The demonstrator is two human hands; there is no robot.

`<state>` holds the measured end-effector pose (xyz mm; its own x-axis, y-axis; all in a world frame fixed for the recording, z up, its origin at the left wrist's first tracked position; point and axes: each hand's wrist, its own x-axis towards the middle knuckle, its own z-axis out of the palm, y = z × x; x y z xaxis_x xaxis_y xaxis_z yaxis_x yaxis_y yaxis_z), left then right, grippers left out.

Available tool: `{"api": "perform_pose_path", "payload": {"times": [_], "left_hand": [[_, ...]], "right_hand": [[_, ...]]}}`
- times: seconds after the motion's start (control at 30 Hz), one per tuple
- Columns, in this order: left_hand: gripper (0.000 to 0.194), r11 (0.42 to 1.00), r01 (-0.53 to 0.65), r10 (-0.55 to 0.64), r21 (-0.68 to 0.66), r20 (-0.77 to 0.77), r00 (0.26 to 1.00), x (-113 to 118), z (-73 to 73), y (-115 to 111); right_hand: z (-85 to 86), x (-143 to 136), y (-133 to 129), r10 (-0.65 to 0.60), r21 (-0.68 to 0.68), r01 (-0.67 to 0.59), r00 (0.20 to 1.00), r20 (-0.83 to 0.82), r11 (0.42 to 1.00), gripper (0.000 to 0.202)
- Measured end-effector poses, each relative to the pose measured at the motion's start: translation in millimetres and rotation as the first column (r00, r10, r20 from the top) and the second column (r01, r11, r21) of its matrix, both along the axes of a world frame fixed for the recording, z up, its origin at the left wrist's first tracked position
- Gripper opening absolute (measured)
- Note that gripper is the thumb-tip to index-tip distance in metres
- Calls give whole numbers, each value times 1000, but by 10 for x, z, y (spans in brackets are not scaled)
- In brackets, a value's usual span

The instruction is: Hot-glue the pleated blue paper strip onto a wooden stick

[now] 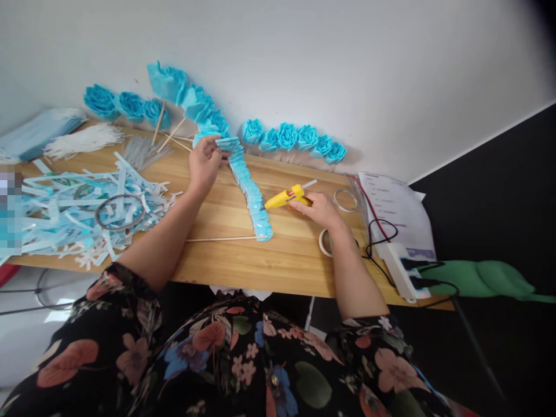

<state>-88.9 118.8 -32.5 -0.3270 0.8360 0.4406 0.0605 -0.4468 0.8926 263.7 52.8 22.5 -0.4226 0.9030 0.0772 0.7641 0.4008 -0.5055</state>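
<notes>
A long strip of pleated light-blue material (pixel 249 188) runs from the back of the wooden table toward me. My left hand (pixel 205 164) pinches the strip near its upper part. My right hand (pixel 319 207) is closed around a yellow glue gun (pixel 284 197), whose tip is beside the strip's right edge near its lower end. A thin wooden stick (pixel 221 239) lies crosswise, its right end on the strip's near end.
Blue paper flowers (pixel 286 136) line the wall. Cut strips (pixel 87 202) are heaped at left beside white cords (pixel 84 141). Tape rolls (pixel 346 200), papers (pixel 395 208), a power strip (pixel 402 272) and cables occupy the right. The table's front edge (pixel 260 284) is near my body.
</notes>
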Motion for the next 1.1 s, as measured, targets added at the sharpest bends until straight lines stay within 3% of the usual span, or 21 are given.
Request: {"api": "perform_pose_path", "payload": {"times": [0.13,0.27,0.43,0.63,0.8,1.1], "left_hand": [[8,996,-67,65,-63,-22,998,0,41,-24],[5,991,-112,108,-78,-53,993,8,72,-47],[4,994,-89,88,-70,-11,996,27,72,-55],[22,999,-27,24,-48,-46,999,32,38,-35],[35,999,-15,12,-42,-80,997,29,16,-33],[9,997,-38,34,-73,-62,998,73,104,-116]], "right_hand": [[5,-1,1,-1,-1,1,1000,4,1000,55],[1,-3,0,5,10,-5,1000,-23,1000,54],[-15,6,0,22,1,-23,995,-101,1000,55],[35,12,-22,-13,1,13,977,-212,1000,62],[24,-14,-32,-5,1,5,983,-185,1000,59],[-7,-35,-25,10,13,-8,997,-81,1000,54]]}}
